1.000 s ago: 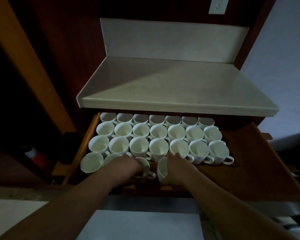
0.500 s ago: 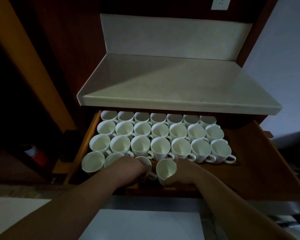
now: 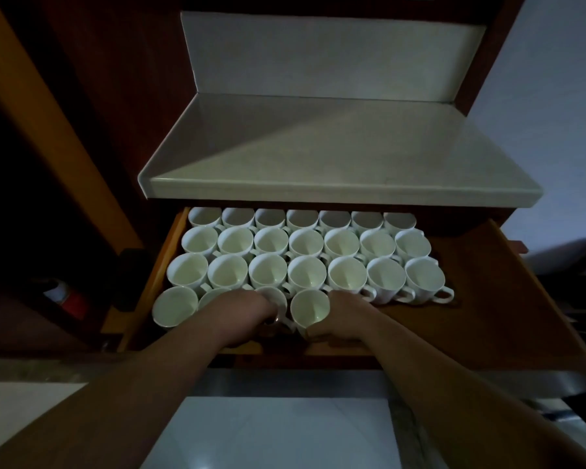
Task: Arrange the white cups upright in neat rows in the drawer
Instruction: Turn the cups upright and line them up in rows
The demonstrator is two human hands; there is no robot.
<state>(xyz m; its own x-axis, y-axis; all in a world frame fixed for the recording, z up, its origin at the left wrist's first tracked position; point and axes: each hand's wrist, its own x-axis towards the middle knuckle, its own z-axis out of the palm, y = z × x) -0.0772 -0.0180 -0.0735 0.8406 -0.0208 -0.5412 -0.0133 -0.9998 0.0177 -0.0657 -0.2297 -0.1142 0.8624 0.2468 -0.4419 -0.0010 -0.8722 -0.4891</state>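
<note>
An open wooden drawer (image 3: pixel 508 299) holds several white cups standing upright in three full rows (image 3: pixel 307 243). A front row is started at the left: one cup (image 3: pixel 175 306) stands free, a second (image 3: pixel 210 294) is half hidden behind my left wrist. My left hand (image 3: pixel 242 314) is closed around a third cup (image 3: pixel 274 296), mostly covered by the fingers. My right hand (image 3: pixel 342 316) grips the side of a fourth cup (image 3: pixel 310 308), which stands upright with its mouth facing up, right next to the third.
A pale countertop (image 3: pixel 335 154) overhangs the back row of cups. The drawer's right part is bare wood. A dark gap with a red and white object (image 3: pixel 65 297) lies left of the drawer. A light floor (image 3: pixel 278 431) shows below my arms.
The cup in my right hand has turned from lying on its side to standing upright in the front row. My left hand stayed on its cup.
</note>
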